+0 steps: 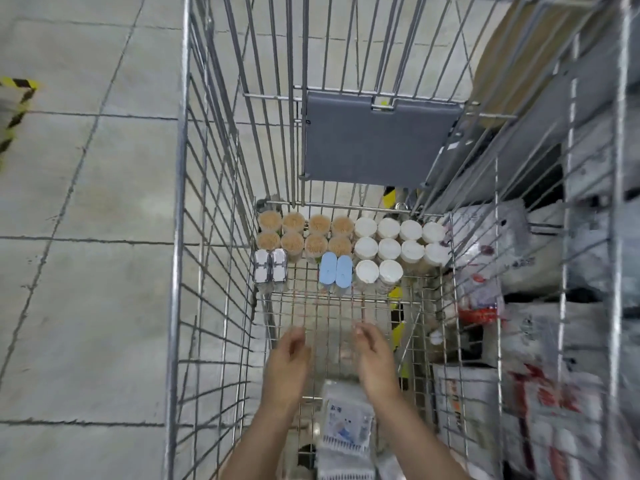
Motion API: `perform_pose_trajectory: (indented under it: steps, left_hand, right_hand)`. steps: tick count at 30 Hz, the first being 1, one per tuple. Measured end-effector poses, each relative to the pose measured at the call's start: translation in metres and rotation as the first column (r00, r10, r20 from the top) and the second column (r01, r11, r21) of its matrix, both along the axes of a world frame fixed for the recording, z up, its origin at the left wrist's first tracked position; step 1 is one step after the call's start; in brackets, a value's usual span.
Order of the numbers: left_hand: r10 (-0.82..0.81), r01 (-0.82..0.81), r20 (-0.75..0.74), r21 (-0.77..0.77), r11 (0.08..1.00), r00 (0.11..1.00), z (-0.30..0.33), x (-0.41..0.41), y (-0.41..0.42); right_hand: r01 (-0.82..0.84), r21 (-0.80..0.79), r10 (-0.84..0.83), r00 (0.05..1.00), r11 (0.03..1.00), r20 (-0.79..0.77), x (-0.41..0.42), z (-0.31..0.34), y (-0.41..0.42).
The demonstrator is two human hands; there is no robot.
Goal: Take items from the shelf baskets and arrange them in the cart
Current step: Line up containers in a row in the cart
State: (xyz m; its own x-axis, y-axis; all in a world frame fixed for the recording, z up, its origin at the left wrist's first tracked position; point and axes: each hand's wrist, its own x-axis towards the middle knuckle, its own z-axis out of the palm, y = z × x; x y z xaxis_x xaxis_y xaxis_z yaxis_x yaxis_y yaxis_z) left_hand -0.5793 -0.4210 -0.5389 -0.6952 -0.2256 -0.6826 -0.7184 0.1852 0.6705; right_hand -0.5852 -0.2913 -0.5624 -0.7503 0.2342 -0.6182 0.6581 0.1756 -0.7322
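Left hand: the left hand [289, 358] hangs inside the cart [180, 237], palm turned inward, its fingers [294, 336] loosely apart and holding nothing.
Right hand: the right hand [375, 358] faces the left one across a gap, its fingers [363, 332] relaxed, slightly spread and holding nothing.
Packet: a clear packet with blue print [348, 424] lies below the wrists, between the two forearms, on the cart's wire floor; neither hand touches it.
Brown-topped tubs: eight round tubs with tan tops [304, 233] stand in two rows well beyond the fingers, at the far left of the cart floor.
White-lidded tubs: ten tubs with white lids [398, 242] stand just right of the brown ones, in three rows, the nearest row only two wide.
Grey boxes: two small grey-and-white boxes [270, 270] sit side by side ahead of the left fingers, in front of the brown tubs.
Blue cases: two pale blue oval cases [336, 273] stand together, ahead of the gap between the hands.
Grey flap: a grey plastic panel [374, 143] hangs on the far wall of the cart.
Shelf: wire shelf baskets [519, 306] to the right of the right hand hold blurred white and red packets [481, 282].
Floor: grey concrete slabs [86, 202] lie to the left of the cart.
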Motion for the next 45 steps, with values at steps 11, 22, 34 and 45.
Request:
perform_pose_trajectory:
  steps: [11, 22, 34, 45]
  left_hand:
    - [-0.557, 0.533, -0.143, -0.176, 0.827, 0.818, 0.164, 0.135, -0.063]
    - [-0.786, 0.748, -0.176, -0.243, 0.618, 0.592, 0.262, 0.257, -0.143]
    - [-0.971, 0.823, -0.238, -0.554, 0.128, -0.01, 0.346, 0.34, -0.074]
    - [-0.812, 0.838, -0.362, -0.48, -0.258, -0.457, 0.388, 0.593, 0.07]
  right_hand:
    - [-0.301, 0.229, 0.318, 0.947, 0.926, -0.043, 0.149, 0.164, -0.016]
    - [-0.152, 0.335, 0.214, 0.964, 0.93, -0.157, 0.36, 0.271, -0.043]
    - [0.246, 0.435, -0.158, 0.96, 0.866, -0.23, 0.571, 0.362, -0.034]
    - [0.661, 0.414, -0.634, 0.741, 0.626, -0.222, 0.859, 0.405, -0.035]
